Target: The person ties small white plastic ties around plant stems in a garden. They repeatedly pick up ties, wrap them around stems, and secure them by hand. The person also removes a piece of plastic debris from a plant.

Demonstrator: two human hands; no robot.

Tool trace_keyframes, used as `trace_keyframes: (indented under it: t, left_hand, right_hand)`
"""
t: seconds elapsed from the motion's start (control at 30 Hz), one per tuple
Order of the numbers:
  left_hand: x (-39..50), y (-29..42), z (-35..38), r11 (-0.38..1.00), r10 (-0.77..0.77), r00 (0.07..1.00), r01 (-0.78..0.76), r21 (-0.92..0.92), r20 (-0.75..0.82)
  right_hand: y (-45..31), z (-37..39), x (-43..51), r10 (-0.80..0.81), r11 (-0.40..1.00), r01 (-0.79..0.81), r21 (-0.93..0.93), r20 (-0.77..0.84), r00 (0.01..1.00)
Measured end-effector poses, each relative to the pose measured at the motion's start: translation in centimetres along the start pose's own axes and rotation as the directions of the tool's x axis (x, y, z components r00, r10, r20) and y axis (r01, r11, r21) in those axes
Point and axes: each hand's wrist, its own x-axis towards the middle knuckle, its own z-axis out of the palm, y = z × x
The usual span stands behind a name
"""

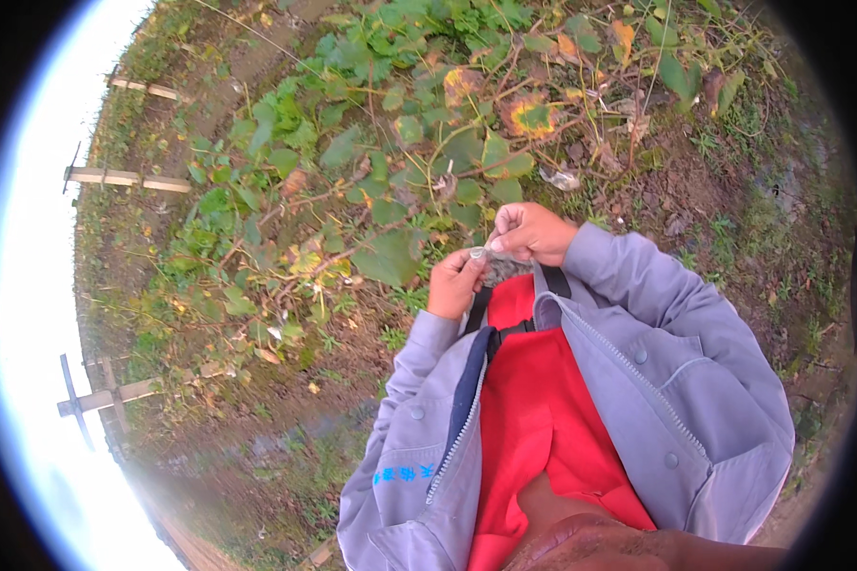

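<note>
My left hand [458, 283] has its thumb and fingers pinched on a small pale item [477, 253], too small to name. Close beside it, my right hand [532, 233] is closed with thumb and forefinger together, its fingertips nearly meeting the left ones; a thin pale strand seems to lie between them. Under the hands shows a grey, fuzzy-looking mass [503, 270], partly hidden, with black straps [555, 281] near it. Leafy vines [389, 257], green with yellow and brown patches, spread just beyond the hands.
Wooden posts with crosspieces [128, 178] stand along the left. Thin wires [257, 36] cross the vines. A crumpled translucent plastic scrap [560, 178] lies on the soil past my right hand. Low weeds [721, 243] grow at the right. My open grey jacket [635, 400] hangs over red clothing.
</note>
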Motion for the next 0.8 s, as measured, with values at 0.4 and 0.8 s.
trace_keyframes:
  t: [0.4,0.8]
  left_hand:
    - [0.6,-1.9,0.7,0.96,-0.169,0.978,0.135,-0.243,-0.123]
    - [0.2,-5.1,-4.0,0.753,0.209,0.978,-0.17,0.636,0.014]
  right_hand:
    - [1.1,3.0,-0.4,-0.429,-0.095,0.382,-0.919,0.384,0.817]
    - [0.9,-5.5,-6.6,-0.427,0.504,-0.155,-0.85,-0.401,0.81]
